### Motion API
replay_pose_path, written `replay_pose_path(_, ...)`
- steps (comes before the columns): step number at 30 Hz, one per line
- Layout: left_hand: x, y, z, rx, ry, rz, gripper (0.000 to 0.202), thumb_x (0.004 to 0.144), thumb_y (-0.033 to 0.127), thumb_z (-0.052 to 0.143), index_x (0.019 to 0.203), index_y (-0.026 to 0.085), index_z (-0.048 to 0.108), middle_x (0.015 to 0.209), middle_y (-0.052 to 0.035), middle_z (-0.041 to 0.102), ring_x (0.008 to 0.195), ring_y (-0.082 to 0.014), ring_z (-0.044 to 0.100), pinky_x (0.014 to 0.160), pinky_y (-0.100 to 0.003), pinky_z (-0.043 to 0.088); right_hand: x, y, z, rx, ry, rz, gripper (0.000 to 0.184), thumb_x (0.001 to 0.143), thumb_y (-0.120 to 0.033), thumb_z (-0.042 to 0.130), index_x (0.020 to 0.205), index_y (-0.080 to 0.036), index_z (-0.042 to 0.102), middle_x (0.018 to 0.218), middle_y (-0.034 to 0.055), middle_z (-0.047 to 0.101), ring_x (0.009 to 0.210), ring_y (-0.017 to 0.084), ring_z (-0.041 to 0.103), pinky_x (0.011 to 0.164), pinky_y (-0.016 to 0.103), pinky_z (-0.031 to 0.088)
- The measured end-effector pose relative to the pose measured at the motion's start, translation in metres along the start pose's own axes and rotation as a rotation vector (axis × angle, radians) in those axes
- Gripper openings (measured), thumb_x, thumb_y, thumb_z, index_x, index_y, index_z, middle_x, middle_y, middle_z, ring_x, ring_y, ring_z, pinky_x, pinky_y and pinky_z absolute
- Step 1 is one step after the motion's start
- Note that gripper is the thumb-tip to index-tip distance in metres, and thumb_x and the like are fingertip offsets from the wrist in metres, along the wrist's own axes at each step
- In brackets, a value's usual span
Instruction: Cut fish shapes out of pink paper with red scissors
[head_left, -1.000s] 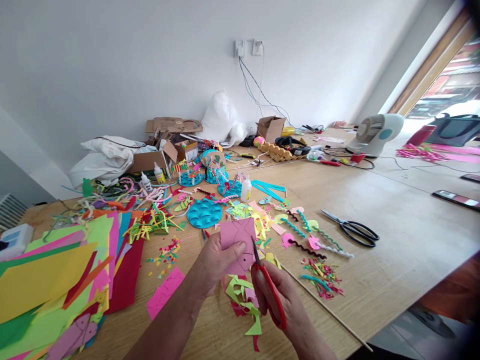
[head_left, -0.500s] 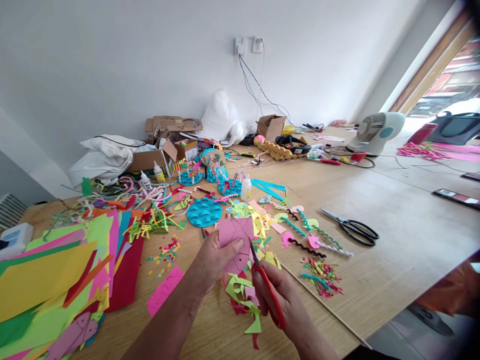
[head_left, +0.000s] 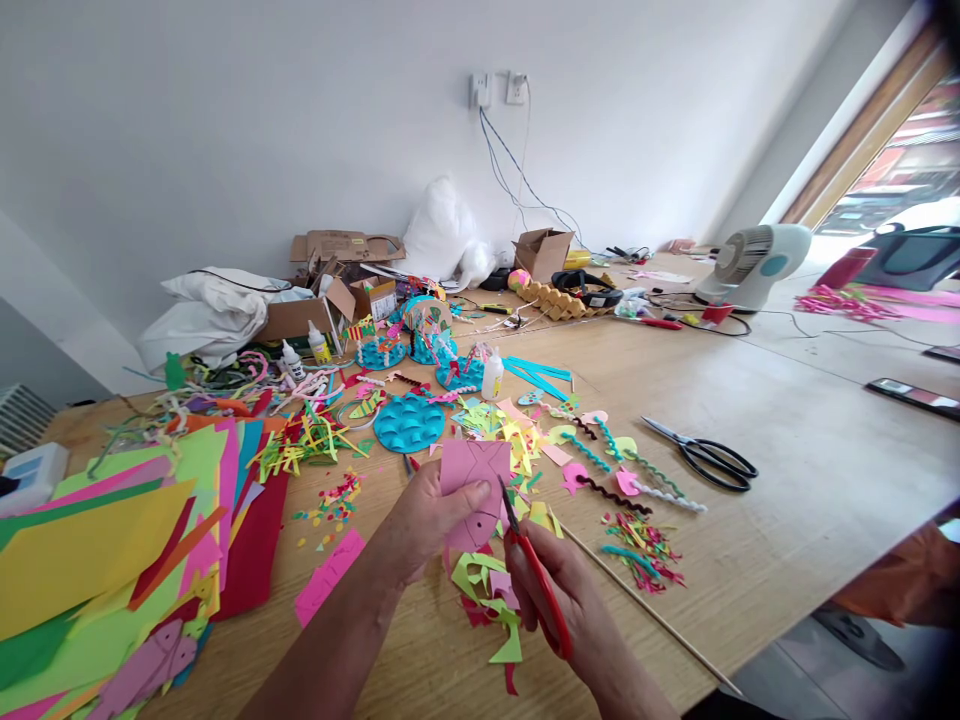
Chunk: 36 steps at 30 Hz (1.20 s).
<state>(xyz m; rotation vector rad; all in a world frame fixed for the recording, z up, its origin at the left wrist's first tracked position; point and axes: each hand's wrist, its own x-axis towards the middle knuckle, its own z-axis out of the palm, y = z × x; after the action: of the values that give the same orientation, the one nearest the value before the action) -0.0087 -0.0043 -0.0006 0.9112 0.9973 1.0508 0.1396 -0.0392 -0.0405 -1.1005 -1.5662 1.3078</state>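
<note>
My left hand (head_left: 439,510) pinches a pink sheet of paper (head_left: 476,465), thumb on top, with a fish outline drawn on it in dark lines. My right hand (head_left: 551,575) grips red-handled scissors (head_left: 546,590), their dark blades at the paper's right edge. Beneath both hands lie yellow-green and red paper scraps (head_left: 480,585). A brighter pink paper piece (head_left: 330,578) with drawn lines rests left of my left forearm. At the lower left, cut mauve fish shapes (head_left: 146,665) lie on stacked coloured paper.
Coloured sheets (head_left: 90,560) cover the table's left side. A blue scalloped disc (head_left: 409,423) lies beyond my hands. Black-handled scissors (head_left: 705,455), twisted pipe cleaners (head_left: 615,495) and a thin wooden stick (head_left: 652,608) are to the right. A white fan (head_left: 757,265) stands farther back.
The pink paper has shifted very slightly to the right, along with my left hand. The scissors stay at its right edge, and both hands keep their holds.
</note>
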Motion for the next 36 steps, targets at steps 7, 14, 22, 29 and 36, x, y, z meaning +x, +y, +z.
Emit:
replay_pose_path(7, -0.002, 0.008, -0.002, 0.083, -0.018, 0.061, 0.025, 0.061, 0.036, 0.073, 0.074, 0.015, 0.066, 0.063, 0.001, 0.062, 0.054, -0.0105, 0.052, 0.054, -0.021, 0.04, 0.0, -0.003, 0.0, 0.003, -0.002, 0.047, 0.048, 0.081, -0.063, 0.042, 0.056, -0.022, 0.038, 0.041, -0.0059, 0.039, 0.037, 0.009, 0.032, 0.036, 0.022, 0.023)
replay_pose_path(14, -0.002, 0.009, -0.001, 0.062, -0.013, 0.075, 0.026, 0.06, 0.037, 0.073, 0.074, 0.016, 0.069, 0.056, 0.0027, 0.058, 0.048, -0.0089, 0.046, 0.051, -0.021, 0.037, 0.0, -0.007, 0.002, 0.036, -0.045, 0.047, 0.05, 0.078, -0.067, 0.04, 0.058, -0.021, 0.038, 0.043, -0.0064, 0.038, 0.04, 0.009, 0.033, 0.041, 0.021, 0.028)
replay_pose_path(22, -0.002, 0.007, 0.002, 0.053, -0.012, 0.049, 0.028, 0.06, 0.036, 0.074, 0.076, 0.015, 0.068, 0.062, 0.001, 0.061, 0.052, -0.0094, 0.05, 0.051, -0.02, 0.038, 0.0, -0.007, 0.002, 0.057, -0.037, 0.061, 0.051, 0.076, -0.069, 0.041, 0.057, -0.021, 0.038, 0.042, -0.0072, 0.037, 0.039, 0.008, 0.032, 0.04, 0.021, 0.028)
replay_pose_path(29, -0.003, 0.007, -0.001, 0.071, -0.039, 0.039, 0.03, 0.062, 0.038, 0.073, 0.079, 0.014, 0.068, 0.063, 0.0007, 0.06, 0.053, -0.0085, 0.048, 0.05, -0.018, 0.037, -0.001, -0.001, 0.001, 0.014, -0.041, 0.035, 0.049, 0.081, -0.065, 0.038, 0.058, -0.022, 0.036, 0.044, -0.0067, 0.036, 0.039, 0.009, 0.033, 0.039, 0.021, 0.026)
replay_pose_path(36, -0.004, 0.01, -0.002, 0.09, -0.053, 0.05, 0.03, 0.062, 0.037, 0.073, 0.078, 0.012, 0.066, 0.061, 0.0016, 0.058, 0.052, -0.0066, 0.046, 0.048, -0.016, 0.034, -0.003, 0.005, -0.001, -0.025, -0.061, 0.011, 0.044, 0.085, -0.057, 0.038, 0.059, -0.021, 0.037, 0.047, -0.0065, 0.035, 0.041, 0.009, 0.034, 0.04, 0.022, 0.027)
